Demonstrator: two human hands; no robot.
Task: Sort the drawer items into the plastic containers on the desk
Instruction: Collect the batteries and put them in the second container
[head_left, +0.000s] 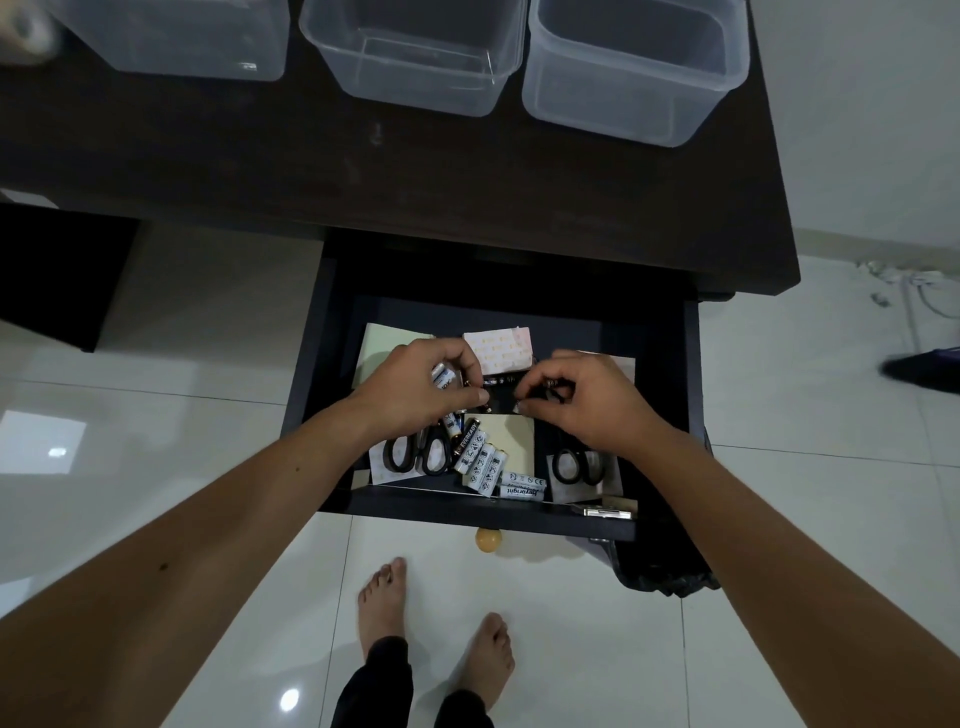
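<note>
Gathering batteries (485, 462) looks like the step in hand: small white and black cells lie loose in a heap near the front of the open drawer (311, 364), some resting on a yellow notepad (517, 439). The left hand (415, 387) has its fingers curled round a couple of white batteries (441, 376), held against the palm, with thumb and forefinger reaching toward the middle of the drawer. The right hand (587, 400) pinches something small and dark between thumb and fingertips; what it is I cannot tell.

I judge the batteries dense for their size, rigid and smooth, so they will roll and slip out of a loose fist; they are best taken across the barrel, a few at a time. Two pairs of black-handled scissors (415, 454) lie on white backing cards, one at the left, one (576, 465) partly under the right wrist; these are stiff and best lifted by the handle loops. A pink pad (501, 348) and a pale green pad (384, 345) sit further back, light and flat.

On the dark desk (363, 182) beyond stand three clear plastic containers (415, 57); the two fully in view hold nothing. Bare feet stand on the white tiled floor (156, 415) below.
</note>
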